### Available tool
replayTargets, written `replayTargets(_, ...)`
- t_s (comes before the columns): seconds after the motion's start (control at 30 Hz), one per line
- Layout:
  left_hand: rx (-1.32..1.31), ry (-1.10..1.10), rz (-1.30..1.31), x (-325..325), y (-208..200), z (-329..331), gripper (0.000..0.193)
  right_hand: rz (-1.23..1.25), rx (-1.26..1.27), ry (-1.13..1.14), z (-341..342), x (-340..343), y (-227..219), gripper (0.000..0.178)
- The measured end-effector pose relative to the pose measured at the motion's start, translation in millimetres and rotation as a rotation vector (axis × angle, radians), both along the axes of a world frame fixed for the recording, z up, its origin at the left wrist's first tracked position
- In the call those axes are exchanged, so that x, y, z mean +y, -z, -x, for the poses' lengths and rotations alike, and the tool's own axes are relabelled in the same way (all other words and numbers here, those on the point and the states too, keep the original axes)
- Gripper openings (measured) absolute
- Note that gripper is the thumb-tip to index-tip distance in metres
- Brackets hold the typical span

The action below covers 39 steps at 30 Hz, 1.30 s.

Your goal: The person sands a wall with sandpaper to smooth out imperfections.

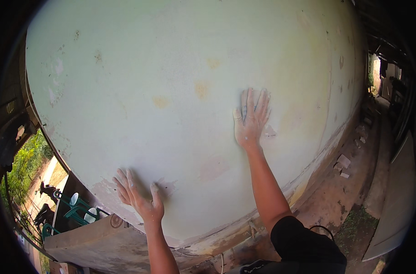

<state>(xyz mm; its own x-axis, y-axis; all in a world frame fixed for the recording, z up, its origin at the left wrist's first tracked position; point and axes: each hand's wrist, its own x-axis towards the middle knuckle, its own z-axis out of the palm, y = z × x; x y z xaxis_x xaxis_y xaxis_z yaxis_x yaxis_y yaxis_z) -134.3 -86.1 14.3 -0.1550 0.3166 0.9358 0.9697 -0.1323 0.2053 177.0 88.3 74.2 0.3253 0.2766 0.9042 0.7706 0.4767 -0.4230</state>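
A large pale green wall fills most of the view, its paint patchy and worn. My right hand lies flat on it, right of the middle, fingers stretched upward and whitened with dust or paint. Bluish grey shows between those fingers; whether that is a thin sheet or only shadow, I cannot tell. Lower and to the left, my left hand has its fingers extended and thumb apart, holding nothing. Its fingertips are pale with dust, and a shadow falls on the wall beside it. Whether that palm touches the wall is unclear.
Green plastic chairs and a motorbike stand at the lower left, near greenery. A concrete ledge runs below the wall. Rubble pieces lie on the ground at right, beside a leaning pale board.
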Motion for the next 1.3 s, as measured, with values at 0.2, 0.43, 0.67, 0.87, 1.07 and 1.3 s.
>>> replayTargets(0.2, 0.030, -0.180, -0.146, 44, -20, -20, 0.077, 0.036, -0.344, -0.039, 44, -28, -8, 0.063)
replayTargets(0.43, 0.031, -0.235, -0.191, 53, -22, -34, 0.072, 0.106, -0.475, -0.074, -14, -10, 17, 0.057)
replayTargets(0.67, 0.088, -0.181, -0.158, 55, -15, -33, 0.073, -0.036, -0.133, -0.038, 15, 2, -65, 0.065)
replayTargets(0.87, 0.112, -0.148, -0.159, 46, -18, -21, 0.073, 0.002, -0.744, -0.223, 72, -44, 29, 0.064)
replayTargets(1.07, 0.250, -0.061, -0.003, 24, -47, -8, 0.074, 0.018, -0.263, -0.083, -38, -6, -38, 0.059)
replayTargets(1.3, 0.335, -0.024, -0.024, 32, -65, -15, 0.071, 0.058, -0.382, -0.097, 33, -25, -7, 0.068)
